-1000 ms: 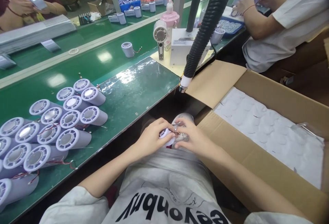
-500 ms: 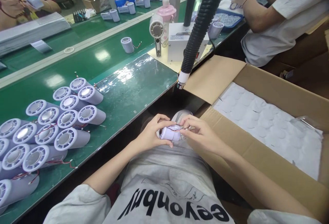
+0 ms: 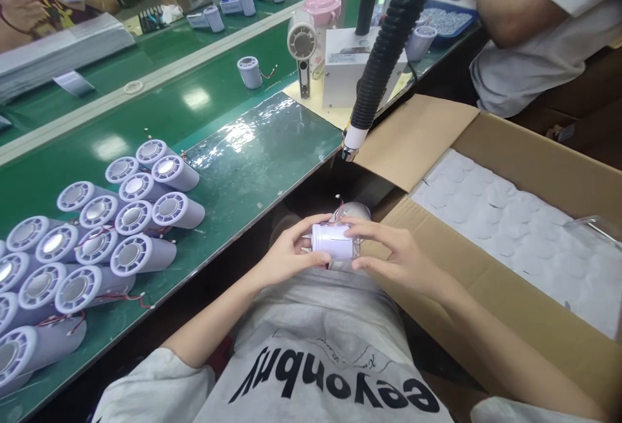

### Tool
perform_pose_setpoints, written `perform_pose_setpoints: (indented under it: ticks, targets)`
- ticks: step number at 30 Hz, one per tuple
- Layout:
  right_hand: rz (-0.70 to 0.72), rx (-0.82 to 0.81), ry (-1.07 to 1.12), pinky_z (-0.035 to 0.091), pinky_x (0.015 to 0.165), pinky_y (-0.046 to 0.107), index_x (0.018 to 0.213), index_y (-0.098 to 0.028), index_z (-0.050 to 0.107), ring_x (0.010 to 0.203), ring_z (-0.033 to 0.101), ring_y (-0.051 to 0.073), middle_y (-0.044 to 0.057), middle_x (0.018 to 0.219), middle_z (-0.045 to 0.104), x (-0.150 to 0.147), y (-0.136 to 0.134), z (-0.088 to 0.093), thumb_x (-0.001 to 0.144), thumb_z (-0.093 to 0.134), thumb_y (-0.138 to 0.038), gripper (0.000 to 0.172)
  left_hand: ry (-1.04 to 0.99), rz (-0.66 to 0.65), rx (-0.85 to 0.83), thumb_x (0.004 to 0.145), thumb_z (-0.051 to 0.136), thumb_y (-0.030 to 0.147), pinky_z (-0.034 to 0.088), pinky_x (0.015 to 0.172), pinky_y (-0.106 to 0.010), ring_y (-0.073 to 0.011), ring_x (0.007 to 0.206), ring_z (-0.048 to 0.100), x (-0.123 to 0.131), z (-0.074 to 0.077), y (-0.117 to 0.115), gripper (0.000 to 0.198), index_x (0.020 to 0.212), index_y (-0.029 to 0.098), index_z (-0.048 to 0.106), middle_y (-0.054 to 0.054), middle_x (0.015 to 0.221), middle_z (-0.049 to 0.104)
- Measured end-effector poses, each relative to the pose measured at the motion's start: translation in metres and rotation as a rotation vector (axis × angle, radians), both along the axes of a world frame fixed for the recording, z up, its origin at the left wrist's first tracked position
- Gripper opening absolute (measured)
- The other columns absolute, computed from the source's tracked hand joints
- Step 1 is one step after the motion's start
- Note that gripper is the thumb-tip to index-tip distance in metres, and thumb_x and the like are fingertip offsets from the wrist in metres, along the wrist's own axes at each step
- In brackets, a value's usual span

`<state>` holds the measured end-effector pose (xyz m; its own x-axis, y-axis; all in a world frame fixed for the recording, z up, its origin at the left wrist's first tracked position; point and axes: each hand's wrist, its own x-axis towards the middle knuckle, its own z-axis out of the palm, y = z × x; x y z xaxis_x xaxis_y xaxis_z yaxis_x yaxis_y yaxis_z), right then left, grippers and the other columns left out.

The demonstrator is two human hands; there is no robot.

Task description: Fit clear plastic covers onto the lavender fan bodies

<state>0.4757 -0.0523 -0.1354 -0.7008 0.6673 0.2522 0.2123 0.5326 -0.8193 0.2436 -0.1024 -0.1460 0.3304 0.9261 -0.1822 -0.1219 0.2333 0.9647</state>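
Since 1 s ago the white cylinder (image 3: 332, 242) has been turned in the lap: then it was mostly buried under both sets of fingers, at 0.5 s ago its vented end faced left, and now its smooth side lies across, fully exposed, with thin red wires sticking up from the far top edge. Judgement: the fiddling with the wires has eased off and the part is being held up for a look or a re-grip. Left hand (image 3: 284, 256) is partly curled, thumb and fingertips pinching the cylinder's left end. Right hand (image 3: 396, 256) is likewise half closed, index finger laid over the top right edge and thumb under, gripping the right end. So both hands hold the 1 part, over the lap, between the green bench (image 3: 253, 170) and the cardboard box (image 3: 490, 306). On the bench to the left lies a stack of finished cylinders (image 3: 97, 228), vented ends toward the camera. A black ribbed hose (image 3: 389, 47) hangs over the box flap. White foam sheet (image 3: 510, 228) lines the box. Other people's arms work at the far side and top right.
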Motion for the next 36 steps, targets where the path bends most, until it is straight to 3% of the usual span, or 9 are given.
perform_pose_setpoints:
  ticks: [6,19,26,30,36]
  targets:
    - [0.003,-0.142,0.008,0.051,0.096,0.034,0.117,-0.026,0.057,0.114,0.061,0.023,0.004,0.129,0.061,0.003,-0.004,0.006,0.087,0.07,-0.036,0.034,0.093,-0.055,0.227,0.067,0.082,0.02,0.048,0.102,-0.037,-0.0274,0.125,0.053,-0.005,0.004,-0.001,0.077,0.136,0.033,0.051,-0.007,0.141,0.053]
    - [0.002,-0.547,0.093,0.052,0.09,0.033,0.114,-0.027,0.057,0.103,0.061,0.02,0.002,0.113,0.062,0.0,-0.007,0.019,0.087,0.069,-0.035,0.031,0.188,-0.092,0.413,0.066,0.083,0.022,0.043,0.108,-0.041,-0.0279,0.129,0.051,-0.007,0.007,-0.002,0.076,0.135,0.031,0.052,-0.009,0.14,0.054]
    - [-0.031,-0.708,0.165,0.054,0.081,0.033,0.107,-0.023,0.056,0.098,0.063,0.021,0.005,0.109,0.065,-0.006,-0.007,0.019,0.088,0.066,-0.042,0.028,0.196,-0.101,0.409,0.067,0.082,0.023,0.044,0.106,-0.041,-0.0292,0.131,0.048,-0.008,0.008,-0.003,0.076,0.136,0.031,0.052,-0.01,0.142,0.052]
    - [-0.044,-0.808,0.175,0.056,0.069,0.031,0.104,-0.022,0.056,0.079,0.064,0.018,0.004,0.091,0.066,-0.009,-0.007,0.016,0.086,0.065,-0.051,0.035,0.167,-0.104,0.391,0.066,0.083,0.021,0.043,0.107,-0.042,-0.0295,0.132,0.047,-0.009,0.007,-0.003,0.077,0.135,0.031,0.052,-0.009,0.142,0.052]
    - [-0.092,-1.014,0.279,0.055,0.058,0.024,0.096,-0.018,0.056,0.063,0.064,0.013,0.001,0.078,0.064,-0.016,0.001,-0.003,0.082,0.066,-0.059,0.045,0.042,-0.093,0.228,0.068,0.081,0.017,0.041,0.11,-0.041,-0.028,0.131,0.05,-0.007,0.001,0.01,0.079,0.138,0.031,0.048,-0.01,0.145,0.05]
